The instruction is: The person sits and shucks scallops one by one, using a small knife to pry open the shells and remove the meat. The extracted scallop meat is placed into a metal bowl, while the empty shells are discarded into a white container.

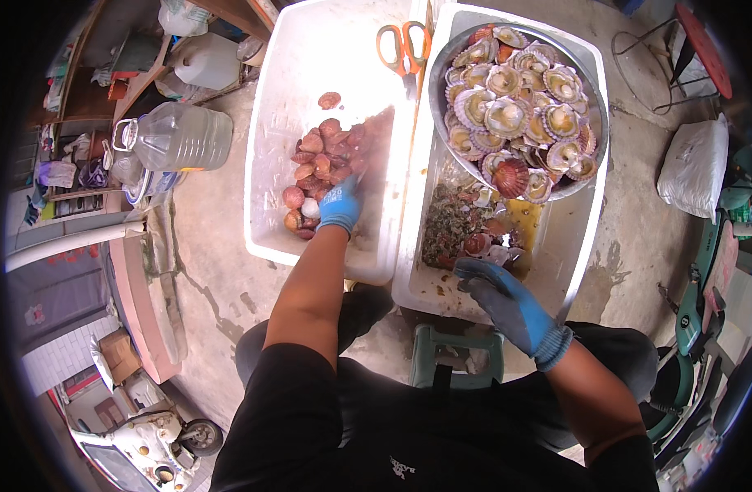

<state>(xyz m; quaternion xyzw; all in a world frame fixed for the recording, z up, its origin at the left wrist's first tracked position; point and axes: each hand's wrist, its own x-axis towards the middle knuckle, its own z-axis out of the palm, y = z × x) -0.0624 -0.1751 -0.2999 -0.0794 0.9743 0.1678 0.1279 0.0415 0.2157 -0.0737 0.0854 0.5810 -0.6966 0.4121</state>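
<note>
The right hand [511, 305] hangs right of centre over the right white box [559, 242], fingers extended; whether it holds anything is unclear. Farther up, the left hand [340, 207], nearer of the 2, touches the scallop pile [318, 164] in the left white box [302, 61], grip hidden; the pile lies up-left of it, long axis slanting toward upper right.
</note>
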